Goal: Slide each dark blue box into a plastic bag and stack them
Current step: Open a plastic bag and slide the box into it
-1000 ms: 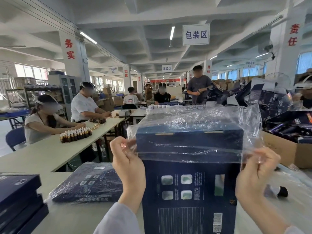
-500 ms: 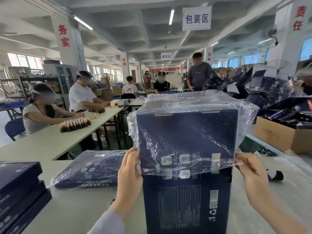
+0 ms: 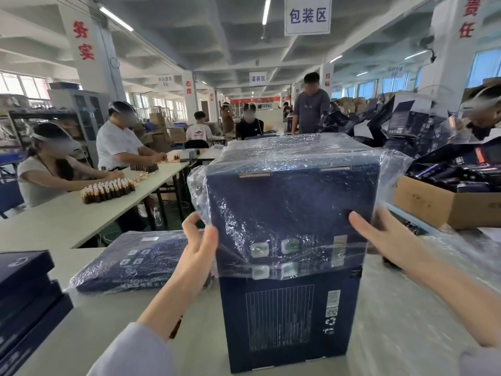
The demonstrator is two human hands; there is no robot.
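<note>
Box stands on end on surface, likely so bag can slip down over it; left hand and right hand pinch bag sides against box, thumbs in front

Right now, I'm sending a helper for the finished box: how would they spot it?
On the pale table, look left of the upright box, half sleeved in its plastic bag. The finished box lies flat, wrapped in crinkled clear plastic, unlike the bare dark blue boxes stacked at the table's left edge.
</note>
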